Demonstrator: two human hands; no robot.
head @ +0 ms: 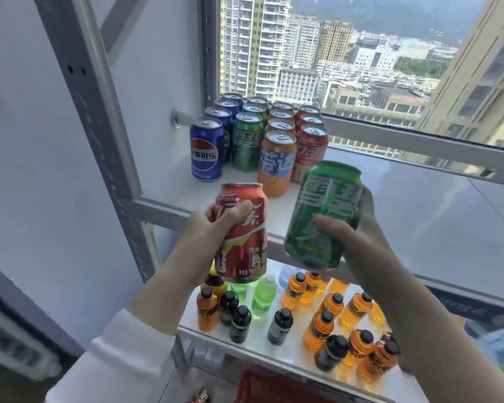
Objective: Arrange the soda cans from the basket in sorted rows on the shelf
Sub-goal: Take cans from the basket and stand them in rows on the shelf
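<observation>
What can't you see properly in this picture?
All in the head view:
- Red basket: cut off by the bottom edge; what's inside is unseen.
- Rear cans in each row: front cans hide their labels.
- Bottles behind the red can and green can: partly hidden.
- Small print on the red can: too blurred to read.

A red cola can point(242, 231) is standing upright in the left hand point(213, 225), while a green can point(322, 213) is tilting, top leaning rightward, in the right hand point(358, 237). Both are hovering just before the white shelf point(419, 216). On it, upright cans are lining up in four side-by-side rows (each running front to back): blue row point(207, 148), green row point(247, 141), orange row point(277, 164), red row point(313, 141). A red basket point(262, 388) is peeking in at the bottom edge.
</observation>
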